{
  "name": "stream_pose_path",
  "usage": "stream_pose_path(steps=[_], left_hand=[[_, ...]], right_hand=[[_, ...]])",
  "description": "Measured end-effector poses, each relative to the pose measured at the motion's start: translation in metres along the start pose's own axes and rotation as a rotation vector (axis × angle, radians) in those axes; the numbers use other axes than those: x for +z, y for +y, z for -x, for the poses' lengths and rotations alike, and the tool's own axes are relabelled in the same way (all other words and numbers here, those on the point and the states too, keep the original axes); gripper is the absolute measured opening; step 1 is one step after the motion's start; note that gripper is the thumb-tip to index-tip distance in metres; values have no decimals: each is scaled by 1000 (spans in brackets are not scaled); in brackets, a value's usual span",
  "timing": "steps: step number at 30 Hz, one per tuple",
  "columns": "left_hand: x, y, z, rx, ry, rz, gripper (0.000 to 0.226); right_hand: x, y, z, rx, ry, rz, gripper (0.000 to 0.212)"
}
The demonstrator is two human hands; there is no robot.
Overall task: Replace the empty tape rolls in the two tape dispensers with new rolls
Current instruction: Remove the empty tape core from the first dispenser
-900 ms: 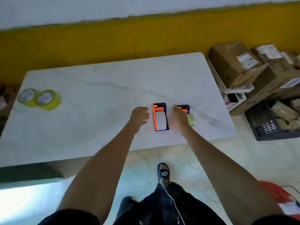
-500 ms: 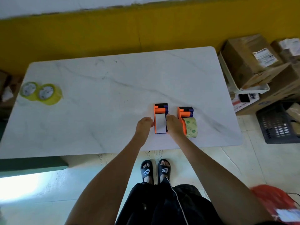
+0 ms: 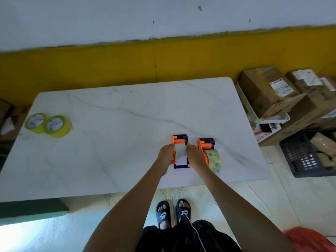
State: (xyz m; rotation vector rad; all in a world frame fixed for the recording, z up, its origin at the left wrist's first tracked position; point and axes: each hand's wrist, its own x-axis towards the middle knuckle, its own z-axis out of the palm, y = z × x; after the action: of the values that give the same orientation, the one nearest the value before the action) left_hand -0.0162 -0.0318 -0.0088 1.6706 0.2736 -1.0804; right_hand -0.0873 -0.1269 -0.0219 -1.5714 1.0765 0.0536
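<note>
Two orange and purple tape dispensers stand side by side near the front edge of a white marble table. The left dispenser carries a white roll core. My left hand presses its left side and my right hand presses its right side, so both hands clasp it. The right dispenser carries a greenish clear tape roll and nobody touches it. Two new yellow tape rolls lie flat at the table's far left.
Stacked cardboard boxes and a white tray stand to the right of the table. A dark plastic crate sits on the floor beside them. A yellow wall band runs behind the table. My sandalled feet stand at the front edge.
My right hand left the right dispenser and moved onto the left one. My left hand closed in on its other side. Both hands now clasp the left dispenser.
</note>
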Motion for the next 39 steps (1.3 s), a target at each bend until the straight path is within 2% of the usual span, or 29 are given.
stream_pose_path(steps=[3,5,8,15,23,26,35,39], left_hand=[[-3,11,3,3,-11,-6,33],[-3,18,6,4,-16,-5,36],[-4,21,7,8,-16,-8,37],[-5,24,4,-10,-45,0,34],[-9,18,-9,-19,-85,34,24],[-10,17,-11,-19,-84,34,21],[-8,1,-13,-58,-8,-20,14],[-8,-10,-16,-85,48,-181,18]], right_hand=[[0,-4,1,-37,-7,68,28],[0,-7,4,-35,-18,69,32],[3,-13,7,-68,-47,249,29],[8,-13,2,-83,49,169,26],[-18,-12,-7,-45,77,199,37],[-38,-13,-14,14,95,172,27],[-53,-34,-26,6,156,-68,22],[-49,-37,-24,15,122,-65,22]])
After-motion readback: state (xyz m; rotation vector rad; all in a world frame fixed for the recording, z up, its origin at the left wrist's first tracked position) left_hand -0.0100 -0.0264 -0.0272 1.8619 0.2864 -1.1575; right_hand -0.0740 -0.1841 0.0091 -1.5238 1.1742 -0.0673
